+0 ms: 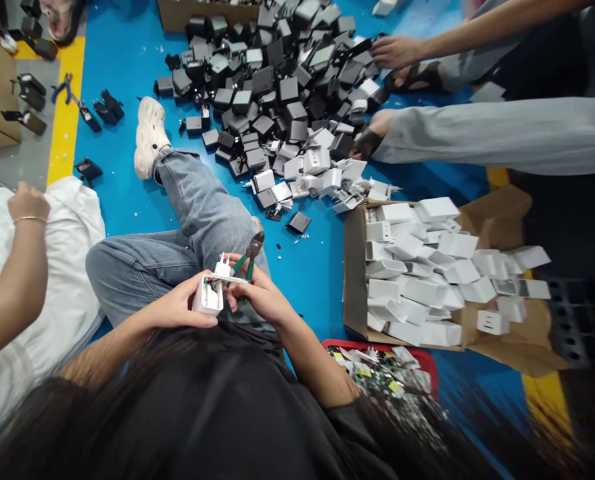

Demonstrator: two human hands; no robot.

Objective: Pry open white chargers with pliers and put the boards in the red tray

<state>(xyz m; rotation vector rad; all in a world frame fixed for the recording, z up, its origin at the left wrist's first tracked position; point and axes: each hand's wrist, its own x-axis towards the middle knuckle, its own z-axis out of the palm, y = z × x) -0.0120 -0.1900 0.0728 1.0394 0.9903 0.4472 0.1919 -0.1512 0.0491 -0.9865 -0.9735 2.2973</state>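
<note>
White case (207, 309) low in front of the chest, over the lap, top open. Left hand (183, 305) with fingers curled round one side and thumb underneath, pinching. Right hand (265, 298) bent around green cutters (252, 253) and close against the plug lid (222, 269) — how tight, cannot tell. Best to hold the case snug, not squash it. Tip the lid gently, mind the bits inside, and keep the sharp end away from skin.

Below, a shiny blue floor (310, 280) with a yellow stripe (67, 133). Up ahead, a big pile of dark and white chargers (287, 90). To the right, a cardboard box (355, 287) of white cases — and just beside it, a red tub (430, 373) of small parts. Other people close by on both sides.
</note>
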